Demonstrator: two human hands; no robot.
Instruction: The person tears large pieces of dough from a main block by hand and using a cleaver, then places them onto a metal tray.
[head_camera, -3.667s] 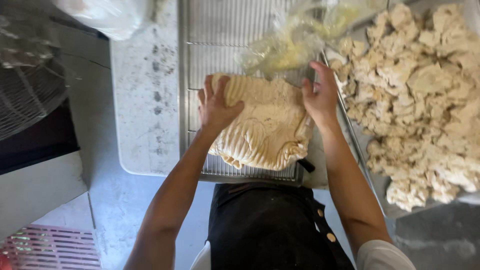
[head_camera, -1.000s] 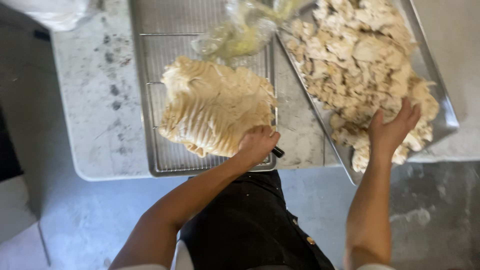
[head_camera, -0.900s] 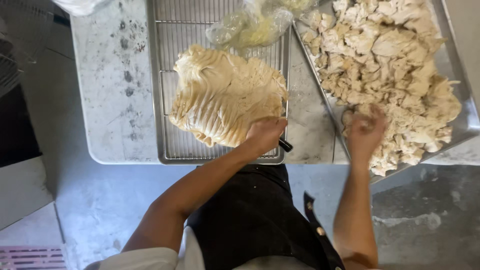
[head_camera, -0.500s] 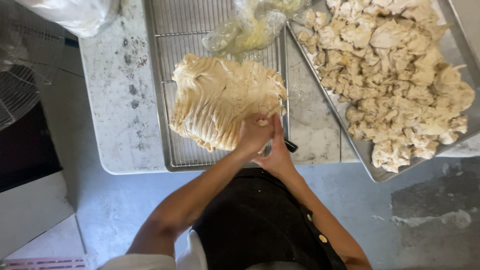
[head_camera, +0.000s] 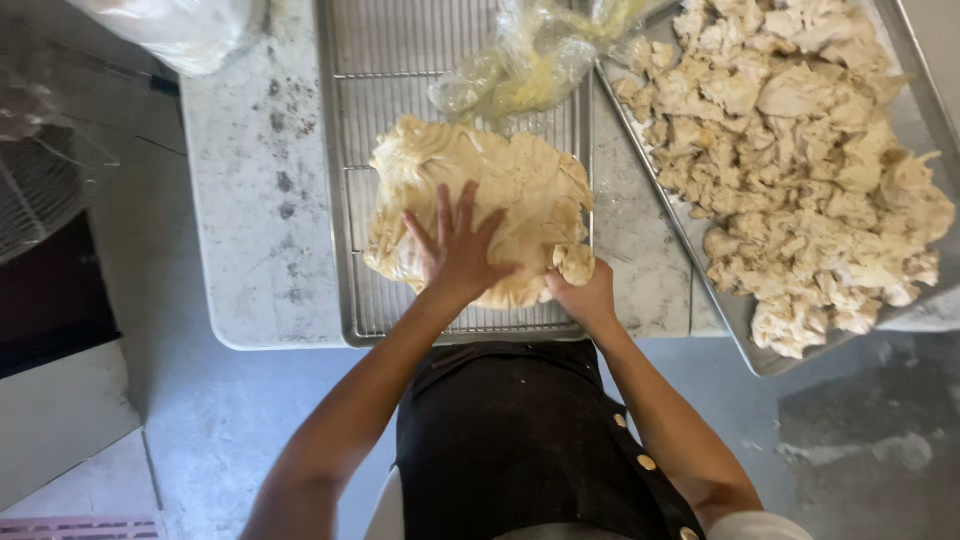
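My left hand (head_camera: 455, 250) lies flat, fingers spread, on the pale dough slab (head_camera: 480, 215); my right hand (head_camera: 583, 292) pinches a small dough lump (head_camera: 574, 263) at the wire rack's (head_camera: 360, 150) near-right edge.

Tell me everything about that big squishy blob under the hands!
The dough slab is pale cream, soft-looking and wrinkly, with ragged edges. It lies flat on a wire rack set in a metal tray on a speckled counter. The left hand presses on it, fingers spread. The right hand pushes a small dough lump against its near right edge. A crumpled plastic bag lies just beyond it.
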